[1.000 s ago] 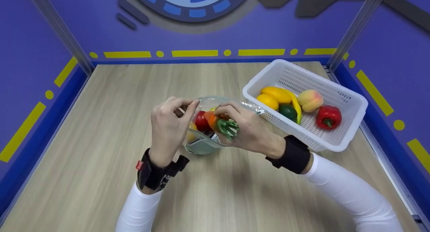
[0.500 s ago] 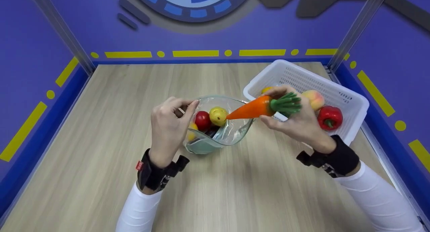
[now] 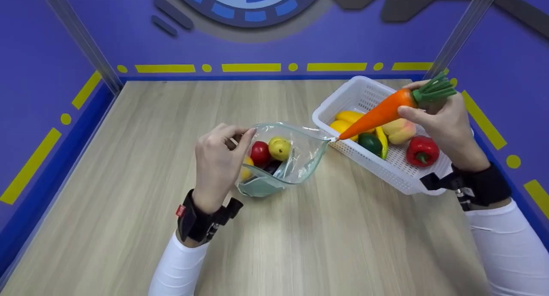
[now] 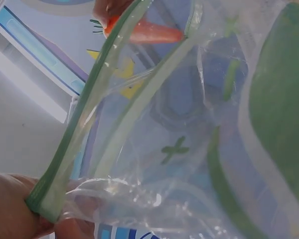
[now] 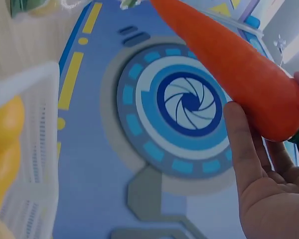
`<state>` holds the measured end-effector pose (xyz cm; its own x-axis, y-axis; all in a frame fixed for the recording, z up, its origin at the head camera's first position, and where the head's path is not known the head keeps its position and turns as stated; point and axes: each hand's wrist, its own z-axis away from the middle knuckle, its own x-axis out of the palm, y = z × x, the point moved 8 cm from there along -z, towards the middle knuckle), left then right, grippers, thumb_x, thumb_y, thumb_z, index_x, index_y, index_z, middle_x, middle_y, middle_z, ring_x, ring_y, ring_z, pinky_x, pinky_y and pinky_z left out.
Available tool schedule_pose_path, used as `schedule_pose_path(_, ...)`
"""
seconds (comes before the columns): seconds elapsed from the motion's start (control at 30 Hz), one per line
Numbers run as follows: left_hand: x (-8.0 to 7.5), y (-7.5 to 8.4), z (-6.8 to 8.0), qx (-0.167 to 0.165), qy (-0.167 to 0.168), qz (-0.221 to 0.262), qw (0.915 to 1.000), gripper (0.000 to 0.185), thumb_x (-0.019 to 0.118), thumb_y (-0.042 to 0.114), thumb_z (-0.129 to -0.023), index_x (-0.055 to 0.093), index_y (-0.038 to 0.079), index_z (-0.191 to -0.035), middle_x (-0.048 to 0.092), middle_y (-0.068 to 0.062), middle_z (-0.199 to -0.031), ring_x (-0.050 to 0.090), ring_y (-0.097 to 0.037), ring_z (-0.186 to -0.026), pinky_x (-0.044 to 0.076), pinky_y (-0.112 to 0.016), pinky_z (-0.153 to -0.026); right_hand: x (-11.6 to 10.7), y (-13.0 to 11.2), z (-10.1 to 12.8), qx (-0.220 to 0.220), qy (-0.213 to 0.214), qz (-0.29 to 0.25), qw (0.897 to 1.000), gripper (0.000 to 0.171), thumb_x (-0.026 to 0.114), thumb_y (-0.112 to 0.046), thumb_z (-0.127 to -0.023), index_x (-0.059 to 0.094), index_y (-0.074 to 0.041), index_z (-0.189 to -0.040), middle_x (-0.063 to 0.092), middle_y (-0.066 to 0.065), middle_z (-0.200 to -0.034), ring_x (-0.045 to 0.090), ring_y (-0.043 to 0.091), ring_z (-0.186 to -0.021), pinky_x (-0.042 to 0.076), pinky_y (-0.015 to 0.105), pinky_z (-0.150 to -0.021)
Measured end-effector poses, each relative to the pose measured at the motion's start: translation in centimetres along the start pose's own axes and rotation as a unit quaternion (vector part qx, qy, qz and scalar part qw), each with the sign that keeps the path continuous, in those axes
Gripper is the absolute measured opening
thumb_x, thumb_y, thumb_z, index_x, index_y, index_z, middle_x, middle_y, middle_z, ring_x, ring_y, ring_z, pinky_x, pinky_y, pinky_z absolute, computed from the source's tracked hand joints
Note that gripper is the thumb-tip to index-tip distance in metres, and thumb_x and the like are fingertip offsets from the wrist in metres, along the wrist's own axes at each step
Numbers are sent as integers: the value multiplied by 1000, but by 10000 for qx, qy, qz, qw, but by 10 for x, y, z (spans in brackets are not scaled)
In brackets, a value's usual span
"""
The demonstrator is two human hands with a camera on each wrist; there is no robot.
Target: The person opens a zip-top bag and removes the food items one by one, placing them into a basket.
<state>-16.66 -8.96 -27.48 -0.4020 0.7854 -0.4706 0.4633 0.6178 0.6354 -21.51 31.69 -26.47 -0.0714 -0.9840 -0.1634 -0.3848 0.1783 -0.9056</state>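
Observation:
My right hand (image 3: 441,120) grips an orange toy carrot (image 3: 381,111) near its green top, holding it in the air above the white basket (image 3: 446,135), tip pointing down-left toward the bag. The same carrot (image 5: 229,64) fills the right wrist view. My left hand (image 3: 218,158) pinches the near-left rim of a clear zip bag (image 3: 300,158) standing open on the table. Inside the bag lie a red fruit (image 3: 260,152), a yellow pear-like fruit (image 3: 279,148) and other pieces. The left wrist view shows the bag's green zip strip (image 4: 79,144) pinched between my fingers.
The basket at the right holds yellow fruits (image 3: 349,120), a green vegetable (image 3: 369,143), a peach (image 3: 396,131) and a red pepper (image 3: 422,150). Purple walls (image 3: 51,60) with yellow markings enclose the wooden table (image 3: 150,116) on three sides.
My right hand pulled the carrot out of the bag and carried it up and to the right, over the basket. My left hand kept its hold on the bag's rim.

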Motion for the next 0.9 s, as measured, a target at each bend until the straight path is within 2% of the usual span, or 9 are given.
schedule_pose_path(0.1,-1,0,0,-19,28,2,10000,14,81,17,-94,83,3,-92,76,-9,-81,65,-18,-64,53,-21,-63,-17,13,-9,250,-164,1313,9909,29,80,-3,-90,71,-4,-118,73,-12,-104,69,4,-89,58,10,-79)
schedule_pose_path(0.2,-2,0,0,-31,25,11,10000,13,81,16,-94,83,3,-92,76,-9,-81,65,-19,-65,53,-20,-63,-29,27,-17,520,-346,2518,9658,33,83,-14,-91,71,-3,-119,69,-25,-98,66,0,-87,53,7,-77)
schedule_pose_path(0.3,-1,0,0,-31,-2,22,10000,13,80,16,-94,83,3,-92,75,-9,-81,65,-19,-65,53,-20,-63,-39,39,-23,757,-557,3150,9444,36,82,-20,-91,72,0,-119,71,-18,-96,61,4,-82,49,13,-71)
schedule_pose_path(0.37,0,0,0,-18,1,8,10000,14,80,16,-94,83,3,-92,75,-9,-80,65,-19,-65,53,-20,-63,-44,45,-26,939,-733,3501,9291,36,80,-23,-92,72,1,-117,73,-6,-96,59,10,-77,48,18,-65)
schedule_pose_path(0.47,0,-1,0,-6,27,-4,10000,14,81,16,-94,83,3,-92,76,-9,-81,65,-18,-65,53,-21,-63,-44,55,-29,1223,-1145,4044,8991,35,78,-28,-93,68,2,-107,65,11,-90,55,19,-71,44,25,-57)
schedule_pose_path(0.6,0,-1,1,-10,-4,7,10000,14,80,16,-94,83,3,-92,76,-9,-81,65,-18,-65,53,-21,-63,-37,68,-29,1552,-1881,4619,8527,36,77,-31,-91,60,1,-97,54,9,-76,52,24,-64,39,30,-52)
schedule_pose_path(0.67,1,-1,1,19,-13,-7,10000,14,80,16,-95,83,3,-91,76,-9,-80,65,-19,-64,53,-21,-63,-33,74,-27,1618,-2184,4801,8341,37,77,-31,-90,59,1,-96,52,8,-72,52,23,-60,38,31,-51)
schedule_pose_path(0.73,1,-1,1,56,3,-13,10000,14,80,16,-95,82,2,-90,76,-10,-80,66,-19,-64,54,-22,-62,-28,80,-26,1662,-2411,4906,8207,38,77,-31,-89,59,2,-95,52,7,-69,51,22,-57,38,30,-50)
schedule_pose_path(0.9,1,0,1,94,32,-14,9999,15,80,15,-95,82,2,-89,76,-10,-80,66,-18,-64,54,-22,-62,-13,101,-21,1772,-2838,5013,7979,37,79,-32,-87,62,1,-88,48,4,-66,50,21,-54,38,28,-51)
